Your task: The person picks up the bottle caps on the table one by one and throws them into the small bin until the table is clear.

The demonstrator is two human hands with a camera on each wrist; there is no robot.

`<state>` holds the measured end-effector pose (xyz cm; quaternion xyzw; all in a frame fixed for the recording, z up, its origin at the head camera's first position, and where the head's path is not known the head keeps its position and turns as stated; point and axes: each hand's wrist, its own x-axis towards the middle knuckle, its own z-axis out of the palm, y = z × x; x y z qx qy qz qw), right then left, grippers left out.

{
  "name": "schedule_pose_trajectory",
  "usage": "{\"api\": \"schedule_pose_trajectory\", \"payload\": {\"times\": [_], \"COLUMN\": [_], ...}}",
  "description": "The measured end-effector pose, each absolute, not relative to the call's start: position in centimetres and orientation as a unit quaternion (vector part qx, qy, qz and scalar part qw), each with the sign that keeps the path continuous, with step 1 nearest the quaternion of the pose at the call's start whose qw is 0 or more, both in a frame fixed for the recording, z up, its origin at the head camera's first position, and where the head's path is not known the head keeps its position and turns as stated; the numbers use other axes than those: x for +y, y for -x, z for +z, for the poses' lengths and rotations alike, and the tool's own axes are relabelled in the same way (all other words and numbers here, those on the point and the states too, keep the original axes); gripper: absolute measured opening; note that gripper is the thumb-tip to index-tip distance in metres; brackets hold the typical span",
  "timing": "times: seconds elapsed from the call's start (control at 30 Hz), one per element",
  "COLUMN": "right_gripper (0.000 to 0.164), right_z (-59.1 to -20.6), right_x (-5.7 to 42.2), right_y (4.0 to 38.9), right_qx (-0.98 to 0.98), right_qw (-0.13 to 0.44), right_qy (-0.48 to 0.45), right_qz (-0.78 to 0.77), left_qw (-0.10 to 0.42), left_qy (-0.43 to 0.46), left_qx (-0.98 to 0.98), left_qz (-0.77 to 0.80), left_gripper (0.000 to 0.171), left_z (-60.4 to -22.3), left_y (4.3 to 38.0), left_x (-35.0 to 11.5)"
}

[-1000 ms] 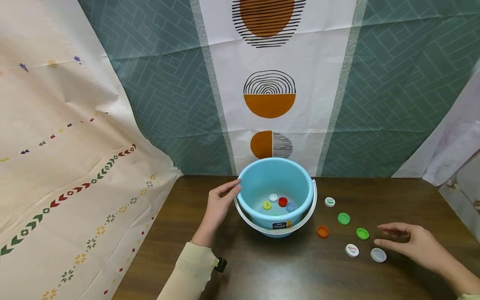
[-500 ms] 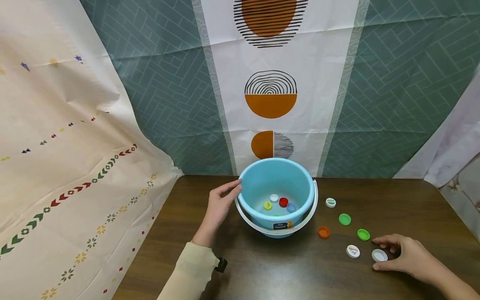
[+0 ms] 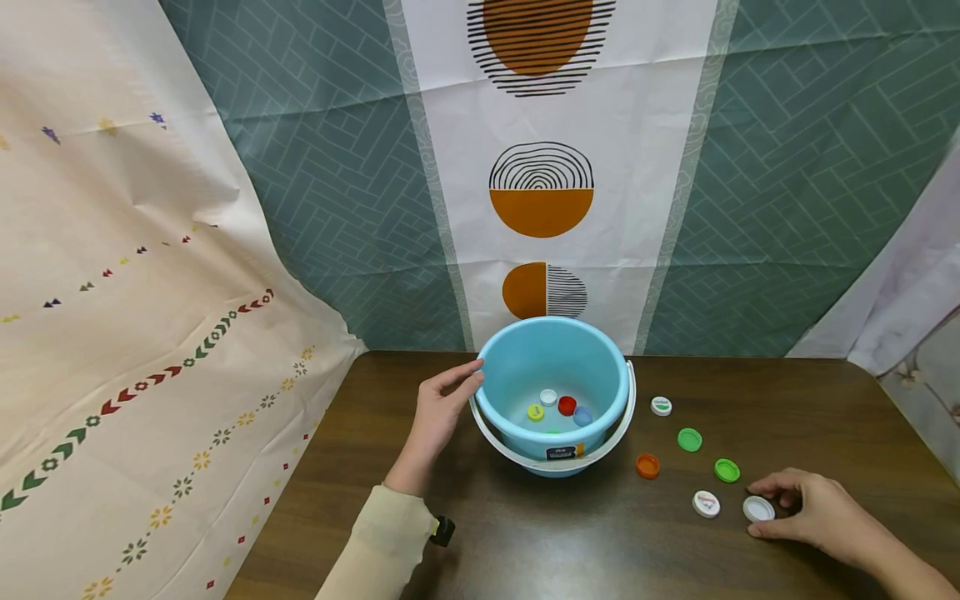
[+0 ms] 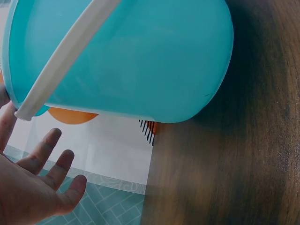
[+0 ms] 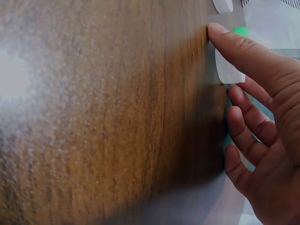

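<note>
A light-blue bucket [image 3: 495, 400] with a white handle stands at the table's middle, several bottle caps on its floor. My left hand [image 3: 442, 408] holds the bucket's left rim between thumb and forefinger; in the left wrist view its other fingers [image 4: 63, 164] spread free of the wall. At the right, my right hand [image 3: 813, 512] has thumb and forefinger on either side of a white bottle cap [image 3: 758, 509], pinching it at the table. The right wrist view shows the thumb partly covering this white cap [image 5: 227, 68], other fingers loosely curled.
Between bucket and right hand lie an orange cap [image 3: 647, 466], a printed white cap [image 3: 706, 503], two green caps [image 3: 689, 439] and another white cap [image 3: 661, 406]. A patterned cloth [image 3: 405, 250] hangs behind the wooden table [image 3: 540, 542].
My right hand has come left and down from beside the white cap, and its thumb and forefinger have closed around it. The left hand and bucket have stayed put.
</note>
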<state>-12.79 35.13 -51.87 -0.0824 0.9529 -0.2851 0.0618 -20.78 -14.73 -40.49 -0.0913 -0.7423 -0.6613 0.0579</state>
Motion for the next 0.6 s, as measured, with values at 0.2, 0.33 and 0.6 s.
{"api": "schedule_pose_trajectory", "payload": {"times": [0.2,0.33,0.6], "right_gripper": [0.039,0.037,0.034], "right_z": [-51.8,-51.4,-49.8], "right_x": [35.3,35.4,36.1], "right_y": [12.8,13.1,14.2], "right_qx": [0.952,0.951,0.953], "right_qw": [0.072,0.066,0.03], "right_qy": [0.077,0.074,0.068], "right_qz": [-0.289,-0.291,-0.294], "left_qw": [0.055,0.053,0.052], "left_qy": [0.09,0.089,0.091], "left_qx": [-0.744,-0.748,-0.75], "left_qz": [-0.66,-0.656,-0.653], "left_gripper": [0.033,0.033,0.032], "left_z": [-40.4,-40.4,-40.2], "left_y": [20.7,20.7,20.6], "left_x": [-14.7,-14.7,-14.8]}}
